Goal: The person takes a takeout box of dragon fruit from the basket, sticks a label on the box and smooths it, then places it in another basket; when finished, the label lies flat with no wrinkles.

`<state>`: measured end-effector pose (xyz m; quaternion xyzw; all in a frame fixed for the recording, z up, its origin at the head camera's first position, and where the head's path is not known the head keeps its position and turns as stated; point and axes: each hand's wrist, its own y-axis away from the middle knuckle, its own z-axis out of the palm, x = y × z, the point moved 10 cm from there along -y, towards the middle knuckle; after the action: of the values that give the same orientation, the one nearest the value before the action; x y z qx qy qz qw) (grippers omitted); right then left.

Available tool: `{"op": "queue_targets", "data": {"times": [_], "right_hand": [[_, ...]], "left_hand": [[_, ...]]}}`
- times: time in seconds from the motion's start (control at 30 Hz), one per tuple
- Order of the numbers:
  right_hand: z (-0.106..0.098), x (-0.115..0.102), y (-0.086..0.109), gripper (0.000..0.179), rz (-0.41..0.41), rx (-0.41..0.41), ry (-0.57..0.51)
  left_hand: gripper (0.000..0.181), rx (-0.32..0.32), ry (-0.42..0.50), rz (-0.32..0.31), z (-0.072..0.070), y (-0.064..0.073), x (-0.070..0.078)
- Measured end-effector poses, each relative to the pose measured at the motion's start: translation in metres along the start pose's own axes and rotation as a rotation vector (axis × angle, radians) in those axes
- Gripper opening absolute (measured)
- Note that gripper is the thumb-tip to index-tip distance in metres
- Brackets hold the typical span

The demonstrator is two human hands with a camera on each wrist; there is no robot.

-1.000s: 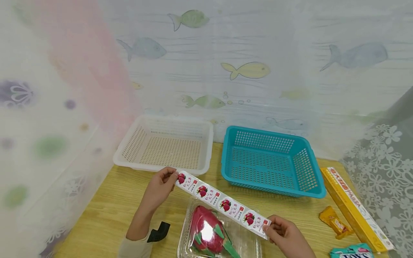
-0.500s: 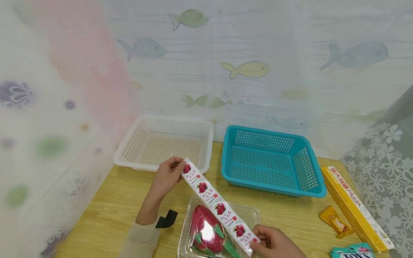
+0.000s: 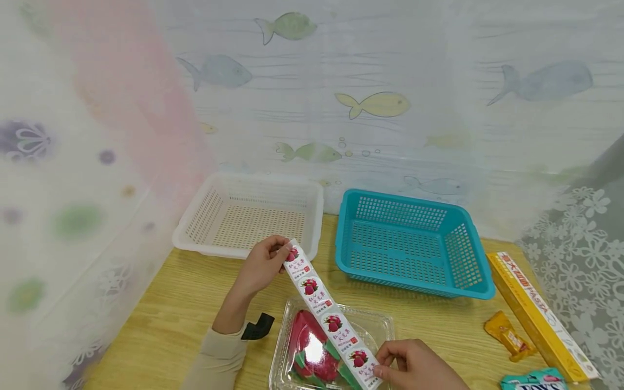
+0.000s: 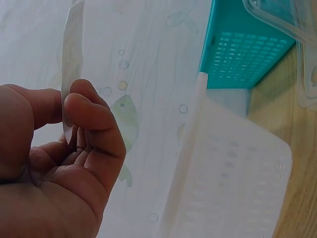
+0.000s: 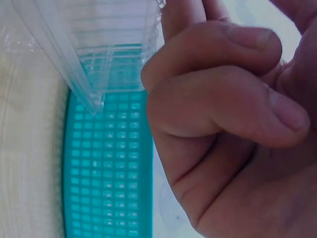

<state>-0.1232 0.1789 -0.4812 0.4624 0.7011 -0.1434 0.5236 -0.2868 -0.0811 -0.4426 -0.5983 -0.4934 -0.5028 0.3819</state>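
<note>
A strip of dragon fruit stickers (image 3: 322,309) is stretched at a slant between the two hands. Its upper end is pinched by the left hand (image 3: 263,264), thumb against curled fingers; the left wrist view shows the strip edge-on (image 4: 72,54). The lower end is pinched by the right hand (image 3: 414,365); in the right wrist view that hand's curled fingers (image 5: 218,99) show, but not the strip. Below the strip lies a clear plastic clamshell box (image 3: 280,346) with a red dragon fruit (image 3: 307,336) with green tips inside, partly covered by the strip.
Behind the hands stand a white basket (image 3: 312,238) at left and a turquoise basket (image 3: 414,284) at right. On the right of the wooden table lie a pasta box (image 3: 541,319), an orange-wrapped snack (image 3: 509,336) and a teal Fox's packet (image 3: 533,380).
The strip has turned steeper: my left hand moved up and right, my right hand down and left. Both ends have stayed held. The clamshell box has not moved.
</note>
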Motion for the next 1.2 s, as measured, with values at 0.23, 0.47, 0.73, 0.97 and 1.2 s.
{"op": "queue_targets", "data": {"times": [0.23,0.47,0.73,0.97,1.2], "right_hand": [[-0.015,0.004,0.0,0.018,0.084,0.077,-0.001],[-0.03,0.0,-0.004,0.028,0.079,0.163,0.008],[-0.051,-0.01,-0.018,0.037,0.076,0.262,-0.018],[-0.06,-0.029,-0.031,0.039,0.001,0.265,-0.053],[-0.063,-0.043,-0.046,0.038,-0.048,0.288,-0.093]], "left_hand": [[0.025,-0.004,-0.002,0.014,0.005,-0.001,0.002],[0.023,0.0,-0.009,0.023,0.008,0.0,0.003],[0.021,-0.029,-0.05,0.042,0.015,0.001,0.007],[0.016,-0.082,-0.127,0.085,0.028,0.007,0.017],[0.014,-0.143,-0.167,0.11,0.043,0.013,0.024]]}}
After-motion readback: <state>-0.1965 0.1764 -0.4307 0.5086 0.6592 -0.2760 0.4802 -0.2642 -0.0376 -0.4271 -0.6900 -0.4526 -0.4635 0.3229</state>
